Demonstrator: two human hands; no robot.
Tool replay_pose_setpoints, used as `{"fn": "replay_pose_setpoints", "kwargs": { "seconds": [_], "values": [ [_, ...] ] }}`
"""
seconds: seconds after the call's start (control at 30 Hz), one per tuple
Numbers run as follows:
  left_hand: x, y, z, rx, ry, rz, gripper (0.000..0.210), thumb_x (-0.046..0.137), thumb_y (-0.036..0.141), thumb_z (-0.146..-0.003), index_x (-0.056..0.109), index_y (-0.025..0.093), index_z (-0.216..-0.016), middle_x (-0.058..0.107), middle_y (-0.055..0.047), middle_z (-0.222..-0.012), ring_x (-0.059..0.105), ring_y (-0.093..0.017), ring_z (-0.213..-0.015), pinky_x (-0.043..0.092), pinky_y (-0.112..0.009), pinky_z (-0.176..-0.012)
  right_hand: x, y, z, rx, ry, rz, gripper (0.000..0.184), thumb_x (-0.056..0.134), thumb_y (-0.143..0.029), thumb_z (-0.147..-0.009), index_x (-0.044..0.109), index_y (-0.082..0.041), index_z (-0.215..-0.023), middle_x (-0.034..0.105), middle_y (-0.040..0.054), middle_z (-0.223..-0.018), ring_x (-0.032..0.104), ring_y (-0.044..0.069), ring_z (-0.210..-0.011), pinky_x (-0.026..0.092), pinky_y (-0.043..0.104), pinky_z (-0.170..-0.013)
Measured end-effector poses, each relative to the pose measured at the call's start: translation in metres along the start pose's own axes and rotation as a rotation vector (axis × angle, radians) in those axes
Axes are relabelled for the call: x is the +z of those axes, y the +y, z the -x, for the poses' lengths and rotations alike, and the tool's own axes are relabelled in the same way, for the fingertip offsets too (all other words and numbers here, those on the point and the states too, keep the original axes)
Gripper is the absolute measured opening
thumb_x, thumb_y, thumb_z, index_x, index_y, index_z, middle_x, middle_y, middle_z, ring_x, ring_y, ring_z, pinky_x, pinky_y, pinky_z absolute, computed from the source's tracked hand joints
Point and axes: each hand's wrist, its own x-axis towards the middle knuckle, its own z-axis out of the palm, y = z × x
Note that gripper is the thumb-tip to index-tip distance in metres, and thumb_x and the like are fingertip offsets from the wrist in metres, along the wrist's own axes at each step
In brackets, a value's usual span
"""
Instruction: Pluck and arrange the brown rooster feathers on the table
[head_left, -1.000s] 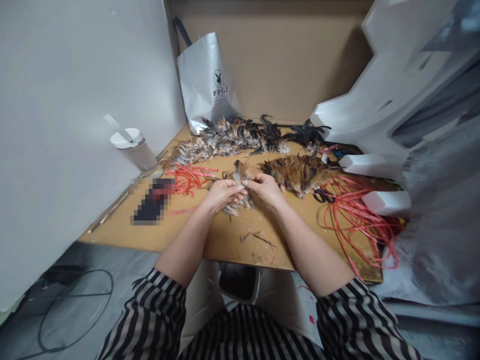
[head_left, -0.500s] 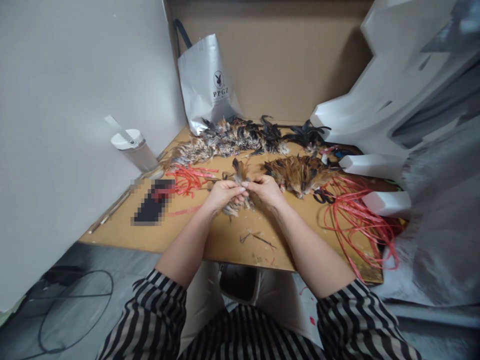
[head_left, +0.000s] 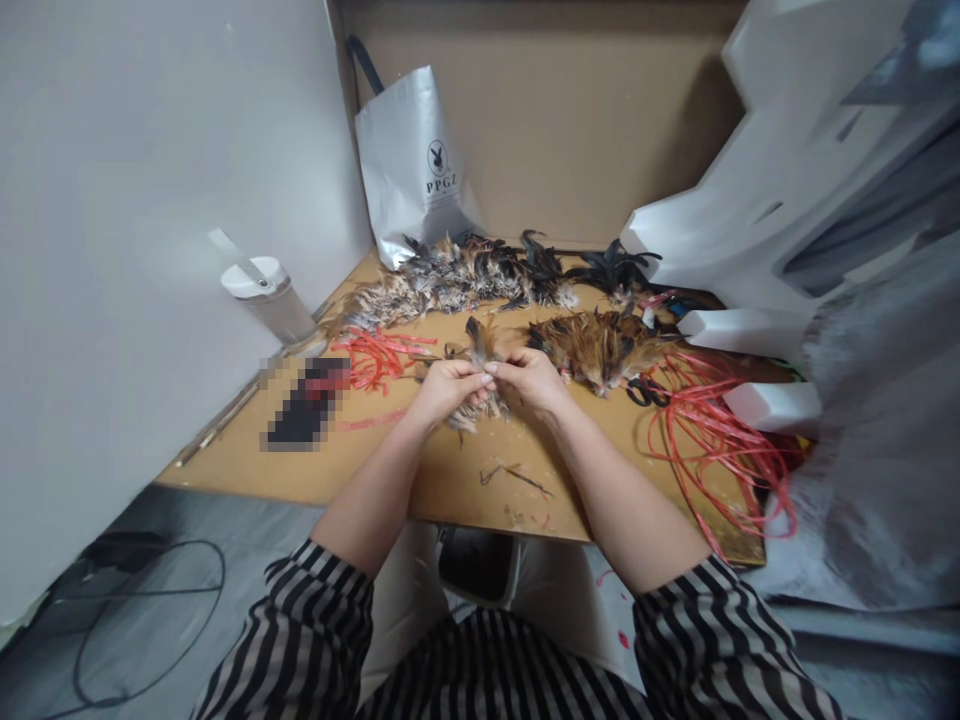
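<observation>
My left hand (head_left: 448,388) and my right hand (head_left: 531,380) meet over the middle of the table, thumbs and fingertips pinched together. Between them they grip a small bunch of feathers (head_left: 480,345), brown and dark at the tips, which fans out away from me. Pale fluffy feathers (head_left: 476,412) show just below the fingers. A bundle of golden-brown feathers (head_left: 600,345) lies right beyond my right hand. Left of my left hand are strips of red plastic ribbon (head_left: 375,358). The point where the fingertips join hides the feather ends.
Grey and black feather bunches (head_left: 480,275) line the table's back, before a silver bag (head_left: 412,160). A lidded cup (head_left: 270,300) stands at left. Black-handled scissors (head_left: 646,391) and a tangle of red ribbon (head_left: 720,440) lie at right, near white foam blocks (head_left: 772,408).
Almost nothing differs. Both hands keep their pinch on the feather bunch in the same place, with only a very slight shift of the view.
</observation>
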Motion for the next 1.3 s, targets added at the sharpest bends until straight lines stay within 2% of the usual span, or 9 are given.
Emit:
{"fn": "replay_pose_setpoints", "kwargs": {
  "seconds": [0.13, 0.3, 0.47, 0.57, 0.7, 0.8, 0.97, 1.3],
  "values": [
    [0.001, -0.001, 0.000, 0.009, 0.002, 0.011, 0.022, 0.067, 0.032, -0.063, 0.067, 0.011, -0.070, 0.063, -0.005, -0.059, 0.052, -0.007, -0.046, 0.044, -0.020, -0.048, 0.000, -0.002, 0.001, 0.004, -0.002, -0.024, 0.029, 0.072, -0.038, -0.055, 0.054, -0.015, -0.054, 0.049, -0.0044, -0.046, 0.038, 0.006, -0.043, 0.026, 0.021, -0.044],
    [0.000, -0.002, 0.000, 0.003, -0.001, 0.021, 0.023, 0.068, 0.032, -0.063, 0.066, 0.010, -0.070, 0.064, -0.006, -0.062, 0.053, -0.008, -0.047, 0.044, -0.019, -0.048, 0.002, -0.002, 0.002, 0.019, -0.026, -0.087, 0.029, 0.073, -0.038, -0.054, 0.056, -0.015, -0.057, 0.051, -0.0039, -0.049, 0.041, 0.007, -0.045, 0.030, 0.021, -0.046],
    [-0.004, -0.003, -0.002, -0.045, 0.061, 0.192, 0.024, 0.071, 0.031, -0.060, 0.066, 0.010, -0.072, 0.063, -0.004, -0.060, 0.054, -0.006, -0.048, 0.041, -0.016, -0.046, 0.005, 0.000, 0.002, -0.040, -0.065, -0.092, 0.027, 0.071, -0.036, -0.057, 0.061, -0.017, -0.074, 0.060, -0.0006, -0.065, 0.052, 0.011, -0.057, 0.040, 0.025, -0.058],
    [-0.007, -0.001, -0.003, -0.084, 0.095, 0.293, 0.024, 0.073, 0.028, -0.058, 0.065, 0.010, -0.071, 0.062, -0.003, -0.059, 0.055, -0.006, -0.051, 0.041, -0.014, -0.047, 0.006, 0.000, 0.004, -0.222, -0.040, 0.176, 0.026, 0.066, -0.033, -0.064, 0.063, -0.018, -0.085, 0.061, 0.0025, -0.077, 0.052, 0.012, -0.062, 0.041, 0.026, -0.061],
    [-0.009, -0.001, -0.004, -0.110, 0.083, 0.334, 0.024, 0.073, 0.027, -0.059, 0.067, 0.009, -0.075, 0.066, -0.006, -0.069, 0.057, -0.006, -0.058, 0.044, -0.013, -0.052, 0.007, -0.002, 0.010, -0.509, 0.002, 0.602, 0.023, 0.059, -0.029, -0.073, 0.062, -0.019, -0.093, 0.059, 0.0043, -0.083, 0.052, 0.013, -0.068, 0.041, 0.026, -0.065],
    [-0.009, -0.002, -0.004, -0.129, 0.081, 0.351, 0.024, 0.073, 0.024, -0.058, 0.067, 0.009, -0.076, 0.066, -0.006, -0.072, 0.059, -0.007, -0.061, 0.046, -0.013, -0.054, 0.008, -0.002, 0.012, -0.603, 0.007, 0.791, 0.022, 0.052, -0.027, -0.078, 0.060, -0.019, -0.097, 0.059, 0.0057, -0.085, 0.053, 0.015, -0.076, 0.040, 0.026, -0.070],
    [-0.009, -0.003, -0.003, -0.146, 0.079, 0.354, 0.023, 0.075, 0.023, -0.055, 0.067, 0.009, -0.072, 0.065, -0.005, -0.068, 0.058, -0.007, -0.057, 0.047, -0.015, -0.054, 0.007, -0.001, 0.014, -0.647, 0.054, 0.914, 0.021, 0.046, -0.029, -0.083, 0.060, -0.019, -0.095, 0.060, 0.0060, -0.084, 0.054, 0.016, -0.077, 0.039, 0.025, -0.069],
    [-0.010, -0.003, -0.005, -0.085, 0.102, 0.303, 0.024, 0.073, 0.026, -0.059, 0.068, 0.009, -0.075, 0.067, -0.007, -0.073, 0.059, -0.007, -0.061, 0.046, -0.013, -0.054, 0.007, -0.001, 0.011, -0.550, 0.043, 0.845, 0.018, 0.051, -0.028, -0.079, 0.061, -0.019, -0.091, 0.060, 0.0045, -0.082, 0.054, 0.015, -0.075, 0.039, 0.024, -0.068]
  ]
}}
